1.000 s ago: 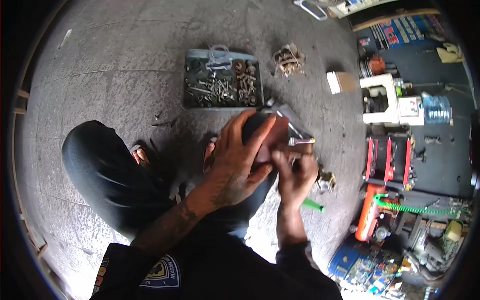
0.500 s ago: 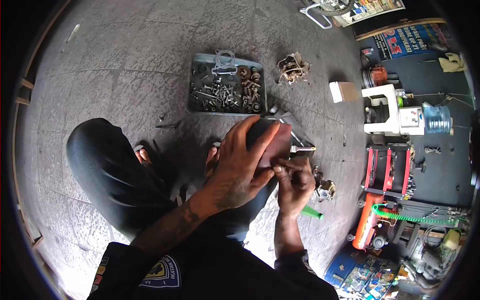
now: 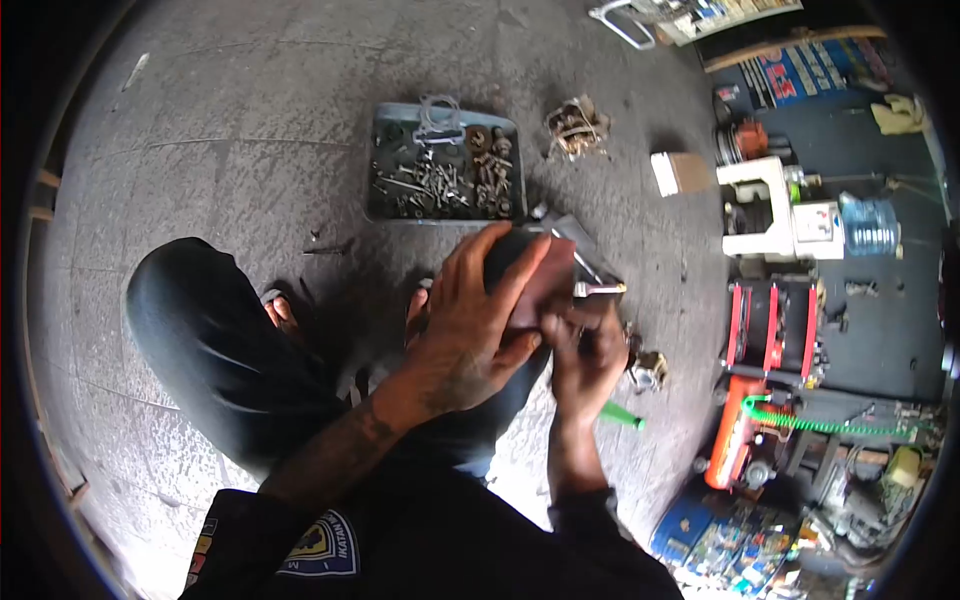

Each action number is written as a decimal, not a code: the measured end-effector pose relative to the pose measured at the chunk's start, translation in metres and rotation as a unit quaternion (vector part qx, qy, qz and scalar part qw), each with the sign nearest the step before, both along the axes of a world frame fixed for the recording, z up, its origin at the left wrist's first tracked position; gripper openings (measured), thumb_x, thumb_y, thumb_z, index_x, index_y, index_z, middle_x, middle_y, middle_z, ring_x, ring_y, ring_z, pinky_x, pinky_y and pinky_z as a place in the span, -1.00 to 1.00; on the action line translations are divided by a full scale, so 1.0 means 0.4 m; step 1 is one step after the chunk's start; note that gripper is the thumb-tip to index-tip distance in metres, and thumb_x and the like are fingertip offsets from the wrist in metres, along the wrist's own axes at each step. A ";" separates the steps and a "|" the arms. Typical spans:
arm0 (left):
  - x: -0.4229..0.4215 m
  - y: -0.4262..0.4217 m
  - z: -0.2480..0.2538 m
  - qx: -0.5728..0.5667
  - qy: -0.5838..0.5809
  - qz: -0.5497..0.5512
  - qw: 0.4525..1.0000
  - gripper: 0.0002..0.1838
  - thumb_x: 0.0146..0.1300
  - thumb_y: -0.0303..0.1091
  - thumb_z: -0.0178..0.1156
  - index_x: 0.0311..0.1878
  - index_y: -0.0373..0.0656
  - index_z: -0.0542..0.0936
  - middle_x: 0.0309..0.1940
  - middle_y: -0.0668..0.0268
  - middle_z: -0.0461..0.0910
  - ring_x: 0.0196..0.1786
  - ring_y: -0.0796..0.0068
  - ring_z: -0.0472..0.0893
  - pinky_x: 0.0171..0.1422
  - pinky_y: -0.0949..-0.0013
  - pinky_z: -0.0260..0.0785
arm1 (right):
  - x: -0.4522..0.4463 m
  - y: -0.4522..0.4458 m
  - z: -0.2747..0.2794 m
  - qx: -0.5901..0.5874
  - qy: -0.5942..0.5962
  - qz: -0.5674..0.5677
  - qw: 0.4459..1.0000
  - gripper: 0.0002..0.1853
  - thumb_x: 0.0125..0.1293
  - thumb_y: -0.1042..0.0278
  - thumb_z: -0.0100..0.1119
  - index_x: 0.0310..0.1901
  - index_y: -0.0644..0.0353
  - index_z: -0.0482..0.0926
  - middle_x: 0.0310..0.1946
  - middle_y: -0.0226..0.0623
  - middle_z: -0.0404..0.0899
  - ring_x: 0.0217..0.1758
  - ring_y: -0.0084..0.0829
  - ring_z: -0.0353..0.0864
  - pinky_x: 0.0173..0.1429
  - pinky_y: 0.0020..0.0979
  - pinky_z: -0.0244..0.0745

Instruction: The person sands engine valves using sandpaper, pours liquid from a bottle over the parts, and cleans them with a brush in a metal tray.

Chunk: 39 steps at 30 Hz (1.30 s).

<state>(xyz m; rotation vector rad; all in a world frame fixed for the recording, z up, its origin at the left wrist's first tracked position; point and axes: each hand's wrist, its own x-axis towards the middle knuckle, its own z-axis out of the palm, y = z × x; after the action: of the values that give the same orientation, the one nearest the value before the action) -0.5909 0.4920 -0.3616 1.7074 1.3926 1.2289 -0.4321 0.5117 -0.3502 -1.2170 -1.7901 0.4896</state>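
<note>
A reddish-brown sheet [image 3: 548, 292] lies over a dark piece, and my left hand [image 3: 470, 310] is wrapped round both, fingers spread across their top. At the sheet's lower right edge, my right hand [image 3: 585, 360] has its thumb and fingers pinched together, slightly blurred; what sits between them is too small to name. Just beyond the right hand a brush [image 3: 600, 289] with a pale tip lies near a dark flat item on the floor. Above the hands stands a metal tray [image 3: 372, 190] of bolts, springs and a gasket.
A dirty metal part [image 3: 578, 128] and a box [image 3: 684, 173] lie on the floor. Another metal part [image 3: 648, 371] and a green bottle [image 3: 622, 416] are right of my right hand. Along the right are a red rack [image 3: 774, 326], an orange tank [image 3: 734, 435] and a blue drum [image 3: 684, 525].
The right hand has shifted slightly at the sheet's edge, its fingers still drawn together. My left hand keeps its hold. The whole view has moved a little with the head.
</note>
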 end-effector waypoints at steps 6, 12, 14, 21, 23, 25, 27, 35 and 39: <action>0.009 -0.008 0.003 -0.017 -0.030 -0.031 0.999 -0.09 0.08 -0.25 0.36 0.50 -0.07 0.14 0.40 -0.11 0.02 0.46 -0.16 0.02 0.52 -0.05 -0.13 | -0.006 0.065 0.008 -0.022 0.006 -0.027 0.999 -0.86 0.07 0.55 0.42 -0.39 0.25 0.59 -0.46 -0.27 0.58 -0.47 -0.40 0.46 -0.35 -0.40 0.36; 0.005 -0.007 -0.006 -0.008 -0.002 -0.009 1.000 -0.09 0.05 -0.32 0.33 0.49 -0.01 0.14 0.38 -0.08 0.06 0.44 -0.15 0.08 0.48 -0.07 -0.04 | -0.009 0.009 0.011 0.007 -0.031 -0.002 0.999 -0.84 0.07 0.57 0.42 -0.36 0.25 0.58 -0.47 -0.29 0.59 -0.42 -0.44 0.53 -0.33 -0.42 0.41; 0.009 -0.006 0.006 -0.004 -0.036 -0.026 0.999 -0.08 0.04 -0.32 0.34 0.49 0.00 0.14 0.38 -0.10 0.03 0.46 -0.16 0.05 0.49 -0.08 -0.08 | -0.005 0.059 0.012 -0.047 -0.003 -0.057 0.997 -0.85 0.10 0.51 0.41 -0.36 0.25 0.58 -0.51 -0.29 0.55 -0.46 -0.41 0.50 -0.37 -0.36 0.37; 0.001 -0.004 -0.007 0.005 -0.028 -0.016 0.999 -0.08 0.04 -0.33 0.35 0.49 0.00 0.14 0.38 -0.09 0.04 0.45 -0.16 0.05 0.49 -0.07 -0.07 | 0.004 0.012 -0.001 -0.031 -0.008 -0.016 0.999 -0.86 0.08 0.56 0.41 -0.35 0.27 0.61 -0.44 -0.28 0.60 -0.45 -0.46 0.47 -0.34 -0.45 0.37; 0.011 -0.008 0.004 -0.014 -0.033 -0.025 0.999 -0.07 0.04 -0.34 0.35 0.50 0.02 0.13 0.38 -0.09 0.02 0.46 -0.16 0.03 0.50 -0.09 -0.08 | -0.020 0.060 0.018 -0.067 0.042 -0.041 0.996 -0.86 0.08 0.55 0.41 -0.35 0.28 0.60 -0.47 -0.28 0.56 -0.46 -0.44 0.45 -0.35 -0.41 0.35; 0.003 0.001 -0.002 0.001 -0.015 -0.003 1.000 -0.08 0.04 -0.35 0.35 0.49 0.01 0.14 0.38 -0.07 0.04 0.45 -0.15 0.06 0.49 -0.07 -0.06 | 0.003 -0.004 -0.004 -0.030 0.000 -0.014 0.999 -0.83 0.06 0.54 0.44 -0.34 0.26 0.62 -0.46 -0.30 0.57 -0.43 -0.46 0.49 -0.33 -0.43 0.39; 0.001 -0.004 -0.004 0.004 -0.008 0.001 1.000 -0.09 0.03 -0.36 0.35 0.48 -0.02 0.15 0.37 -0.06 0.05 0.43 -0.13 0.09 0.49 -0.05 -0.04 | -0.008 -0.012 -0.001 -0.042 0.025 0.006 0.999 -0.82 0.03 0.55 0.46 -0.34 0.24 0.63 -0.44 -0.32 0.60 -0.41 -0.47 0.52 -0.30 -0.44 0.42; -0.001 -0.003 -0.008 0.011 -0.009 0.001 1.000 -0.05 -0.01 -0.36 0.37 0.49 -0.02 0.14 0.38 -0.09 0.05 0.44 -0.16 0.07 0.49 -0.05 -0.04 | -0.021 -0.019 -0.014 -0.061 0.089 0.001 0.994 -0.84 0.10 0.49 0.44 -0.39 0.29 0.59 -0.46 -0.28 0.60 -0.47 -0.47 0.50 -0.34 -0.45 0.37; 0.011 -0.009 0.001 -0.001 -0.035 -0.022 0.999 -0.05 0.01 -0.36 0.37 0.49 -0.02 0.13 0.38 -0.11 0.03 0.45 -0.18 0.05 0.50 -0.07 -0.08 | 0.001 0.061 -0.001 -0.071 0.021 -0.042 0.996 -0.90 0.19 0.62 0.34 -0.29 0.28 0.60 -0.44 -0.46 0.55 -0.31 -0.62 0.49 -0.17 -0.58 0.40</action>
<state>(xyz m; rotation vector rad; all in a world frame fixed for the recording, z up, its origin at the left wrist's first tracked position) -0.5864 0.4882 -0.3613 1.6688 1.3078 1.2509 -0.4317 0.5362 -0.3507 -1.3645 -1.6838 0.5977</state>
